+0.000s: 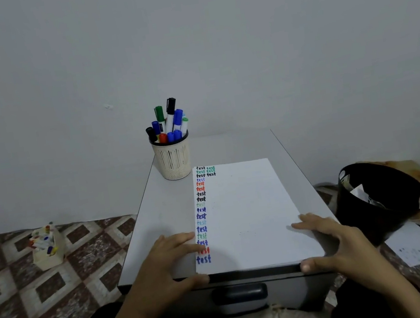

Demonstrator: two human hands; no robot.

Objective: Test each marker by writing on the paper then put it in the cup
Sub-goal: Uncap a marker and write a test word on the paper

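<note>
A white sheet of paper (247, 213) lies flat on the smooth grey top of a small cabinet (163, 220), its near edge flush with the cabinet's front edge and its right edge close to the cabinet's right side. A bare strip of grey top lies left of the paper and another beyond its far edge. Down the paper's left margin runs a column of the handwritten word "test", repeated in black, green, blue and red, with the word doubled in the top three rows. The left hand (164, 261) rests on the paper's near left edge, fingers straight and flat, gripping nothing, thumb against the front edge. The right hand (333, 241) lies likewise at the paper's near right edge, fingers spread, thumb on the front edge. Just beyond the paper's far left corner stands a round cream cup (173, 158) with slotted walls and a dark rim, full of capped markers (170, 121). On the patterned brown and cream floor tiles (17, 283), a black bin (380, 196) sits right of the paper, and a cream box of markers (46, 248) sits well to its left.
</note>
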